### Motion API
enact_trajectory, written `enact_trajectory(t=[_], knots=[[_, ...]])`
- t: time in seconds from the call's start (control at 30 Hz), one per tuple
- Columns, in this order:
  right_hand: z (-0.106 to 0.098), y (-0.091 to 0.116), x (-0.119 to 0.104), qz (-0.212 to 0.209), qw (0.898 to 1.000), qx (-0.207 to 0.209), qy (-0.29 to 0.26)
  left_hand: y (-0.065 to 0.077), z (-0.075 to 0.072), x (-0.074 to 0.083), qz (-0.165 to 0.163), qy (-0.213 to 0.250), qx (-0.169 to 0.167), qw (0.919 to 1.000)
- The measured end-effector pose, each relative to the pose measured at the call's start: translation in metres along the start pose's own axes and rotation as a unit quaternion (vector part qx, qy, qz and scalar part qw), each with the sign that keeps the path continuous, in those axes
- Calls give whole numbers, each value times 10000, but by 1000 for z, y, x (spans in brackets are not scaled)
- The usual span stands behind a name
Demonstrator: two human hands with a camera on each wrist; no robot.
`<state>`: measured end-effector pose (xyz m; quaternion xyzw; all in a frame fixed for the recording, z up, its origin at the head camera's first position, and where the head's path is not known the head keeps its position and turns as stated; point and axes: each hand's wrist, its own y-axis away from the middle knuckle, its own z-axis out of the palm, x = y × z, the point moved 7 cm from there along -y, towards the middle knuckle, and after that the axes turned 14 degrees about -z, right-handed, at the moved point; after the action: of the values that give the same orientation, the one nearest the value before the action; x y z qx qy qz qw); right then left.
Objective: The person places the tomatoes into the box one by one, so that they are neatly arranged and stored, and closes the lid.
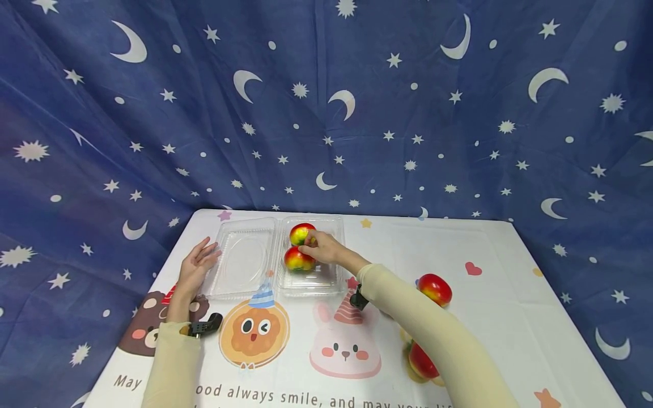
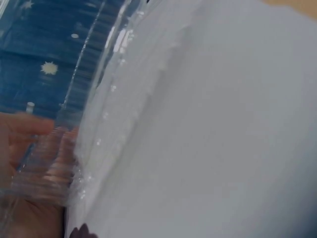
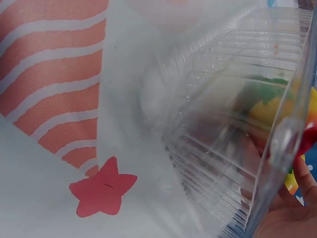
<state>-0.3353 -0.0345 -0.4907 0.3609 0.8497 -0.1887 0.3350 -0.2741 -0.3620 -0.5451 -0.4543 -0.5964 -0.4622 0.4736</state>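
Observation:
A clear plastic clamshell box lies unfolded at the table's back; its lid (image 1: 245,258) is on the left and its base (image 1: 326,277) on the right. Two red-yellow toy mangoes, a rear mango (image 1: 301,231) and a front mango (image 1: 299,259), sit in the base's left half. My right hand (image 1: 323,248) reaches in from the right, fingers curled at the mangoes and seeming to grip one; the fingers partly hide the contact. At the lid's left edge is my left hand (image 1: 196,266), fingers loosely extended. The left wrist view shows those fingers (image 2: 29,124) beside the clear plastic.
Two more mangoes lie on the right of the table: one mango (image 1: 435,289) beyond my right forearm, another mango (image 1: 422,361) partly covered by it. A printed white cloth (image 1: 490,334) covers the table. Behind hangs a blue moon-and-star curtain (image 1: 367,68).

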Motion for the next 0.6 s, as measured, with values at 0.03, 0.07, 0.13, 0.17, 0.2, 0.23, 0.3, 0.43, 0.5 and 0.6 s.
enact_trajectory(t=[0.03,0.07,0.13,0.17,0.2,0.23,0.3,0.43,0.5,0.6], knots=[[0,0,0,-20,10000,-5,5,0,0,0,-2,2,-3,10000],[1,-1,0,-44,10000,-19,15,-1,0,-1,3,-5,-3,10000],[1,-1,-1,-79,10000,-48,1,-1,0,-1,19,-51,-6,10000],[1,-1,-1,-101,9999,-57,-19,-1,0,-1,21,-36,-13,10000],[2,-1,-1,-115,9999,-79,-34,-1,-1,-1,34,-56,-21,10000],[2,-1,-1,-105,9999,-107,-63,-1,-1,-1,43,-71,-34,10000],[3,-1,-1,-104,9997,-198,-92,-1,-2,-1,39,-74,-23,10000],[6,0,-2,-122,9989,-436,-129,-1,-2,-2,35,-41,-24,10000],[7,0,-3,-179,9987,-467,-123,-1,-2,-2,19,-22,-9,10000],[7,0,-2,-189,9989,-416,-74,-1,-1,-1,1,-94,4,10000]])
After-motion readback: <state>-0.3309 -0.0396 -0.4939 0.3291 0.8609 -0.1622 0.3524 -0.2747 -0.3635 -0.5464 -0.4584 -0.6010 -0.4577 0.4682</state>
